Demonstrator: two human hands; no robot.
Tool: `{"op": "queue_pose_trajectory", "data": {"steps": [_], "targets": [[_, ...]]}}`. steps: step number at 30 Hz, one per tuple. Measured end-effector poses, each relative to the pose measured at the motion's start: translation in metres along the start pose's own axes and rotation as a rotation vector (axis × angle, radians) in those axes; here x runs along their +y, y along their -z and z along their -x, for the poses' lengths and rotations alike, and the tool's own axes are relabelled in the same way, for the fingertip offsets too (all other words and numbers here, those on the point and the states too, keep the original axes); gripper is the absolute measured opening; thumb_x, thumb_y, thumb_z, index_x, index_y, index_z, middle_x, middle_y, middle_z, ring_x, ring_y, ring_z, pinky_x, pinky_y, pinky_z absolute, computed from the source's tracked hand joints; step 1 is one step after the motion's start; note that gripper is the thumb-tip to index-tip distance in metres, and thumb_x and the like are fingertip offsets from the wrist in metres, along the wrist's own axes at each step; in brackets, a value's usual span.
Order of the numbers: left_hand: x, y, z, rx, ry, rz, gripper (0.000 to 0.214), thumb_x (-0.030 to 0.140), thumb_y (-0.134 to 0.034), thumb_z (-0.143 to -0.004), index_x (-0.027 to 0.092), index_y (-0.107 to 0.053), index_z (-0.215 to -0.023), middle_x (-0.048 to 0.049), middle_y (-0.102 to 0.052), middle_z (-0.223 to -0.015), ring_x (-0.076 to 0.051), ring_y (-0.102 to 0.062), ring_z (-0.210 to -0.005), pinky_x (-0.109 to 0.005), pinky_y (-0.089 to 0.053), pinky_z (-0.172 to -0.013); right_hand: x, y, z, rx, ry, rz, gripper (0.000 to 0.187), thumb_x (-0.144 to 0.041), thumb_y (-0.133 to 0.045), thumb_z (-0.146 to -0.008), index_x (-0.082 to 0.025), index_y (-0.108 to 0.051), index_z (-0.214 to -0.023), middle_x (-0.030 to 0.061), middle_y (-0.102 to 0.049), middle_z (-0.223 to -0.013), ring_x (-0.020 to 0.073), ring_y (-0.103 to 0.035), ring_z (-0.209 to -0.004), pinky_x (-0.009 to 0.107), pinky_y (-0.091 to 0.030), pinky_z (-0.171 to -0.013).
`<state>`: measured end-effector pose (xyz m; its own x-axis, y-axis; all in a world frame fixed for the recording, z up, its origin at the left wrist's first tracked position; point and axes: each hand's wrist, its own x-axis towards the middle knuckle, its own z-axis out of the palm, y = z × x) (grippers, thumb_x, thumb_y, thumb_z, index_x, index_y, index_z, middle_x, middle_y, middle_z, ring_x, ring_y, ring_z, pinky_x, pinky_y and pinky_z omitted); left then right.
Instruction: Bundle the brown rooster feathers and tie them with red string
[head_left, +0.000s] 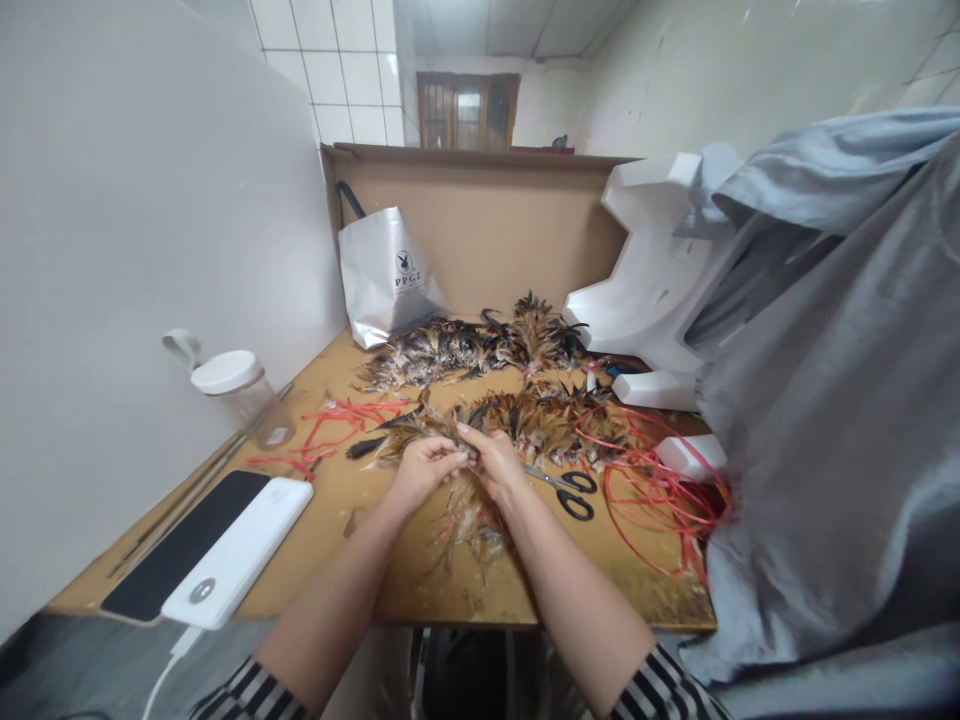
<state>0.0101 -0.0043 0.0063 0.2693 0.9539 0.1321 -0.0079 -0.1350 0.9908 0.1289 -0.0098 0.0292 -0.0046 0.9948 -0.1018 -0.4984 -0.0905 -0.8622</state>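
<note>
My left hand (429, 470) and my right hand (492, 458) meet over the middle of the table, fingers closed in pinches. Between them is a small bunch of brown feathers (459, 422), partly hidden by my fingers. Just beyond my hands stretches a row of brown and black feathers (532, 420), with a darker feather pile (450, 350) behind it. Loose feather scraps (472, 525) lie below my wrists. Scissors with black handles (574, 492) rest to the right of my right hand, their blades partly hidden.
Red plastic strips (660, 490) tangle at the right, more red strips (330, 430) at the left. A lidded jar (236, 385), phone (187, 530) and white power bank (240, 550) lie left. A silver bag (382, 280) stands behind; grey fabric (847, 420) and white foam (645, 270) flank the right.
</note>
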Motion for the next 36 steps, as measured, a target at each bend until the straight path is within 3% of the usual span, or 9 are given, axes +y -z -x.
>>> {"op": "queue_pose_trajectory", "data": {"steps": [5, 11, 17, 24, 31, 36], "targets": [[-0.004, 0.0, -0.002, -0.045, 0.026, 0.039, 0.023, 0.034, -0.066, -0.065, 0.012, -0.059, -0.065, -0.0015, -0.06, -0.057, -0.008, -0.048, -0.047, -0.019, -0.036, -0.045, -0.001, -0.001, 0.002, 0.056, 0.146, 0.191, 0.03, -0.037, -0.07, -0.056, -0.013, -0.052, -0.056, -0.0024, -0.052, -0.044, 0.0074, -0.042, -0.035, 0.02, -0.031, -0.036], [-0.01, 0.007, -0.007, 0.081, 0.008, 0.172, 0.022, 0.032, -0.068, -0.063, 0.013, -0.057, -0.064, 0.0013, -0.055, -0.053, -0.004, -0.041, -0.041, -0.017, -0.028, -0.041, 0.001, -0.002, 0.0, 0.068, 0.256, 0.252, 0.028, -0.033, -0.07, -0.054, -0.017, -0.048, -0.058, -0.0084, -0.044, -0.045, 0.0048, -0.037, -0.041, 0.018, -0.029, -0.041], [-0.011, 0.008, -0.008, 0.069, 0.066, 0.265, 0.023, 0.026, -0.072, -0.06, 0.012, -0.054, -0.064, -0.002, -0.06, -0.055, -0.006, -0.048, -0.046, -0.017, -0.033, -0.044, 0.005, -0.002, -0.002, -0.04, 0.174, 0.195, 0.025, -0.034, -0.068, -0.058, -0.017, -0.05, -0.058, -0.0073, -0.046, -0.043, 0.0059, -0.038, -0.039, 0.019, -0.027, -0.04], [-0.009, 0.008, -0.006, 0.03, 0.139, 0.546, 0.019, 0.019, -0.073, -0.06, 0.011, -0.058, -0.068, -0.002, -0.061, -0.062, -0.007, -0.057, -0.057, -0.018, -0.044, -0.058, 0.015, -0.004, -0.004, -0.045, 0.106, -0.049, 0.028, -0.03, -0.072, -0.055, -0.016, -0.048, -0.058, -0.0068, -0.048, -0.043, 0.006, -0.042, -0.041, 0.019, -0.032, -0.043], [-0.008, 0.008, -0.007, 0.065, 0.117, 0.443, 0.02, 0.022, -0.072, -0.061, 0.011, -0.057, -0.066, -0.0017, -0.06, -0.058, -0.007, -0.055, -0.053, -0.017, -0.04, -0.051, 0.016, -0.005, -0.005, -0.012, 0.111, -0.047, 0.031, -0.03, -0.074, -0.052, -0.016, -0.052, -0.068, -0.0068, -0.05, -0.047, 0.0057, -0.044, -0.04, 0.018, -0.032, -0.039], [-0.007, 0.006, -0.008, 0.139, 0.137, 0.398, 0.024, 0.024, -0.074, -0.057, 0.011, -0.055, -0.065, -0.0023, -0.061, -0.056, -0.008, -0.055, -0.049, -0.017, -0.038, -0.048, 0.015, -0.005, -0.004, -0.018, 0.122, 0.021, 0.028, -0.034, -0.071, -0.056, -0.016, -0.049, -0.061, -0.0061, -0.049, -0.042, 0.0065, -0.044, -0.038, 0.018, -0.035, -0.04]]}}
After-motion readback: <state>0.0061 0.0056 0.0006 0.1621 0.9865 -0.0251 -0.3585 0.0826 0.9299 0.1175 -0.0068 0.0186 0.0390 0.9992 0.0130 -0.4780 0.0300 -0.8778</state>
